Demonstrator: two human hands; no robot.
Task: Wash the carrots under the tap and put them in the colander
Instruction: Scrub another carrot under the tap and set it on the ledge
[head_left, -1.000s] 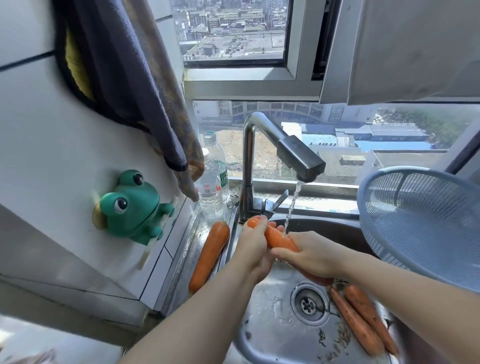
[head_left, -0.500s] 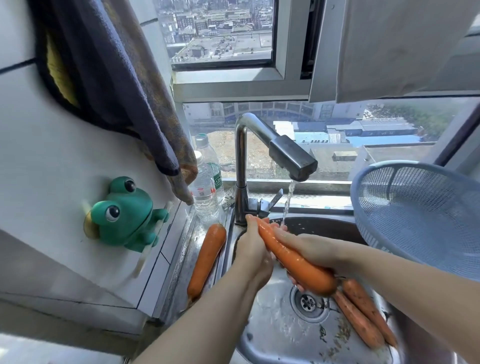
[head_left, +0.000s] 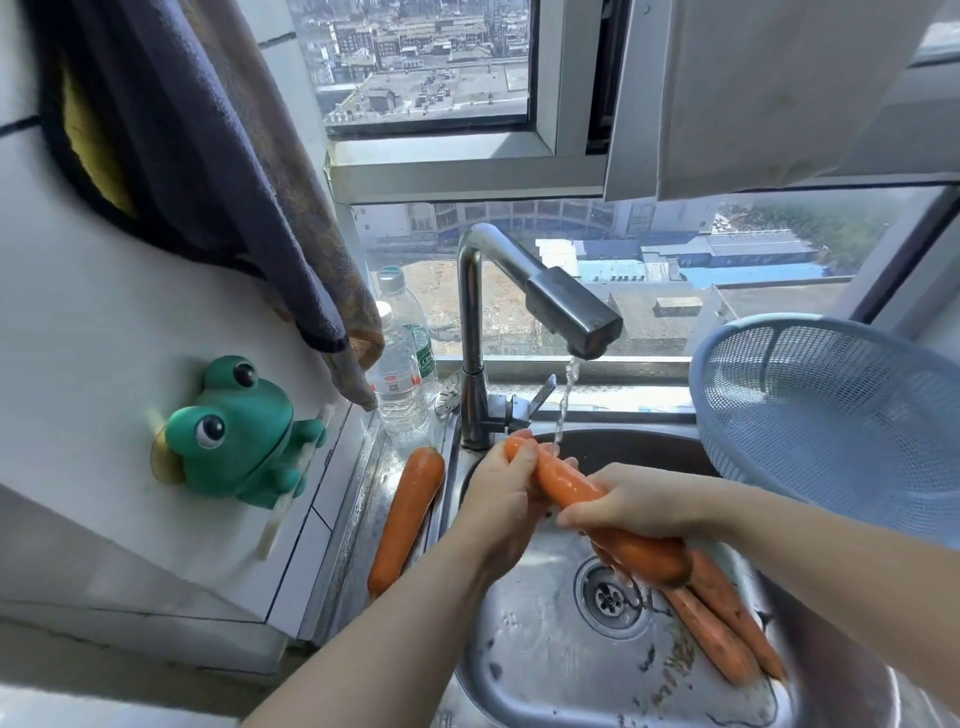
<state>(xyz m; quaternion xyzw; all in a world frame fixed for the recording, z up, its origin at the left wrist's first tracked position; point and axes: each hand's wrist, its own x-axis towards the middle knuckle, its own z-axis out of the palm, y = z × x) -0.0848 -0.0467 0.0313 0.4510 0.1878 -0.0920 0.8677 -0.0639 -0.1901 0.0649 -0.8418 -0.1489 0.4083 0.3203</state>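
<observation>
At the far left a spare carrot (head_left: 408, 519) lies untouched on the wet counter, just beside the sink (head_left: 519, 670). My left grip (head_left: 501, 499) is curled round the narrow end of the held carrot (head_left: 576, 488), which slants down to the right across the basin. The stream (head_left: 563, 410) from the tap (head_left: 571, 317) falls by that narrow end, close to my left fingertips. My right grip (head_left: 641, 506) is clamped round the carrot's middle. A second ago it covered most of the root. It has since shifted along it, so the thick end now sticks out below it, over the drain. I judge that I am rubbing along the length, which makes this carrot mid-wash, not done. Under its thick end two carrots (head_left: 722, 634) lie together on the sink floor, probably still waiting their turn. At the right the colander (head_left: 841, 415) stands tilted by the window with no carrot showing inside, so most of the task remains.
</observation>
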